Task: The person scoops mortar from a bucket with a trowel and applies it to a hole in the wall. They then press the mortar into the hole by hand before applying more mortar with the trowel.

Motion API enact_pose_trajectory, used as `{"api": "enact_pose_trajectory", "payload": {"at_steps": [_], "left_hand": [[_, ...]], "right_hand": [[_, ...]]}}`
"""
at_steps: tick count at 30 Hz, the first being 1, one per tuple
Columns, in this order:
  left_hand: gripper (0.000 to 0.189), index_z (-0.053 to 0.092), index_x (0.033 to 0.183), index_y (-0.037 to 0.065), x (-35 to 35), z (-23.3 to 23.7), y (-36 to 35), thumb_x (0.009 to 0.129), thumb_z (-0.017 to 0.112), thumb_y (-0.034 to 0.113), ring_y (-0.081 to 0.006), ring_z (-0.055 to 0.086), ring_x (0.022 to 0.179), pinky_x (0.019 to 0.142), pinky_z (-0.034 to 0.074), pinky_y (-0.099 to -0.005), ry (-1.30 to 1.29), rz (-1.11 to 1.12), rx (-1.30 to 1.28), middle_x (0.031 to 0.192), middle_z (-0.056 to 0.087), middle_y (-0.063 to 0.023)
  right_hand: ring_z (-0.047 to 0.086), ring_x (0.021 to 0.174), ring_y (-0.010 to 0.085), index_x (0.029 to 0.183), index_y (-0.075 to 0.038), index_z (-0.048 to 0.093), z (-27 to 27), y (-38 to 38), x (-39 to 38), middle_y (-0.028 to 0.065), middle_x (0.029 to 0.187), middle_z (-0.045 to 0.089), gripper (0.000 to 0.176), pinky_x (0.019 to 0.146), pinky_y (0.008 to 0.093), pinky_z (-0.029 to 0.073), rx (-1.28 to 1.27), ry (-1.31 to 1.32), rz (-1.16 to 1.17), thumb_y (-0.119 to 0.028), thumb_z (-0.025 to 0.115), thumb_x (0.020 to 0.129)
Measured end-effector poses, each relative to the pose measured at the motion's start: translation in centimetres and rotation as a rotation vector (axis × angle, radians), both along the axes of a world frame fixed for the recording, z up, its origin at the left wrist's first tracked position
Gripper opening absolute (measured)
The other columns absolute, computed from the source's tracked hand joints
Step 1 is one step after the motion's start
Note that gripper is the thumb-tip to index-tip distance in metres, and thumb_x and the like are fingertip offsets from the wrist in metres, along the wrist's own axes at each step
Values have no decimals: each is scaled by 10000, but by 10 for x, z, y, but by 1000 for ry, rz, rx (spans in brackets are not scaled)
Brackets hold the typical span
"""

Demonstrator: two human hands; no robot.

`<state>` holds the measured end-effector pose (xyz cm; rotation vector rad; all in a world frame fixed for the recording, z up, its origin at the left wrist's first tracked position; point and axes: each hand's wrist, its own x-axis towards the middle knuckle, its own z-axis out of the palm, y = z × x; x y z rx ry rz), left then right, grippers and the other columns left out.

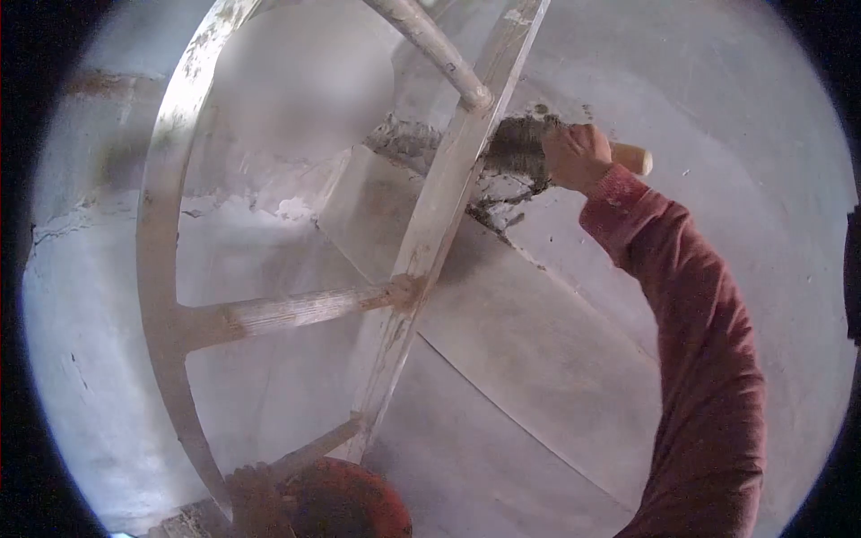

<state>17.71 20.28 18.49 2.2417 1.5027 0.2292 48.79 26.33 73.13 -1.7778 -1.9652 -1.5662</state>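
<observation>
My right hand (pixel 577 157), at the end of a dusty red sleeve, is closed round a tool with a wooden handle (pixel 635 159). The handle's butt sticks out to the right of the fist. Left of the fist, dark wet-looking material (pixel 518 148) lies against the pale surface; the tool's working end cannot be made out there. Ragged dark smears run below it. At the bottom left, a dim brownish shape (pixel 257 498) beside a red rounded object (pixel 354 498) looks like my left hand, but its fingers are too dark to read.
A ladder-like frame (pixel 430 224) with a curved left rail (pixel 161 224) and several round rungs (pixel 296 314) stands left of my right arm. Behind it, a flat board or panel (pixel 529 314) with a straight seam slants down to the right. A blurred round patch covers the upper left.
</observation>
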Motion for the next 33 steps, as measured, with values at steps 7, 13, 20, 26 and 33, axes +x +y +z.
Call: {"api": "enact_pose_trajectory", "payload": {"at_steps": [7,13,20,26,33], "left_hand": [[698,461,1074,0,2,-44,4,587,647,463,-302,466,888,837,311,-439,-76,-44,237,910,488,-147],[705,463,1039,1,1,2,4,592,617,524,-304,451,894,778,325,-435,-7,-68,71,941,473,-149],[566,466,1055,-13,1,-12,-16,673,556,394,-361,453,935,869,301,-469,-176,-6,328,971,469,-214],[535,507,990,8,1,3,-9,588,637,337,-337,485,906,842,328,-465,-150,-44,351,906,496,-175],[620,457,1134,-42,8,-45,-15,714,570,399,-383,410,1002,952,233,-496,-258,39,462,1088,439,-238]], "right_hand": [[613,649,247,727,-46,621,8,-19,-1,105,738,620,147,531,338,484,55,-755,-198,-135,583,618],[611,673,200,795,-93,619,-3,-35,7,58,697,619,149,518,334,457,252,-725,-273,-205,545,729],[553,781,224,892,-62,560,-7,-58,-16,96,822,559,225,571,333,427,230,-669,-542,-123,531,678],[566,704,189,786,-108,574,6,-79,-28,42,765,575,85,551,322,425,242,-650,-618,-170,531,746],[558,751,203,894,-115,587,-15,-86,-36,57,818,560,203,588,332,421,56,-464,-788,-178,579,701]]}}
